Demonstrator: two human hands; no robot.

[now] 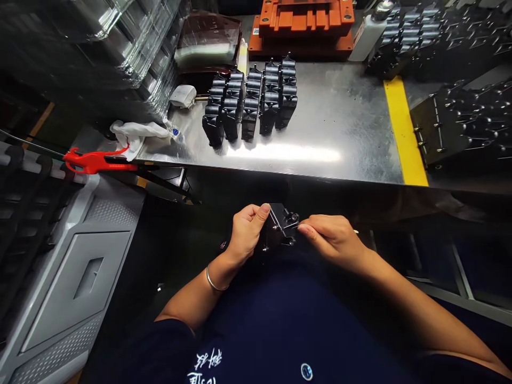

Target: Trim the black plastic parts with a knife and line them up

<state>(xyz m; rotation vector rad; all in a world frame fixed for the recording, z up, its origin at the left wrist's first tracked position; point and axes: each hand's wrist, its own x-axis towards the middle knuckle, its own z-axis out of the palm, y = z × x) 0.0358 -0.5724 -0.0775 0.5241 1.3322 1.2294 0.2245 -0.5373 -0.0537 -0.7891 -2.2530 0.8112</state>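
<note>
Close in front of my body, below the bench edge, my left hand point(248, 230) grips a glossy black plastic part point(280, 224), thumb on its upper left corner. On the part's right side are small round posts. My right hand point(334, 234) is pinched at that side, around a thin tool whose fine tip touches the part near the posts; a pale end of it shows behind the knuckles. Several similar black parts point(250, 104) stand in a row on the metal bench point(332, 117).
An orange fixture point(306, 26) and a white bottle point(368, 37) are at the back. More black parts point(468, 122) lie right of a yellow strip point(406, 133). A red air gun point(96, 161) and white cloth point(138, 133) lie at the bench's left end, near wrapped trays point(116, 48).
</note>
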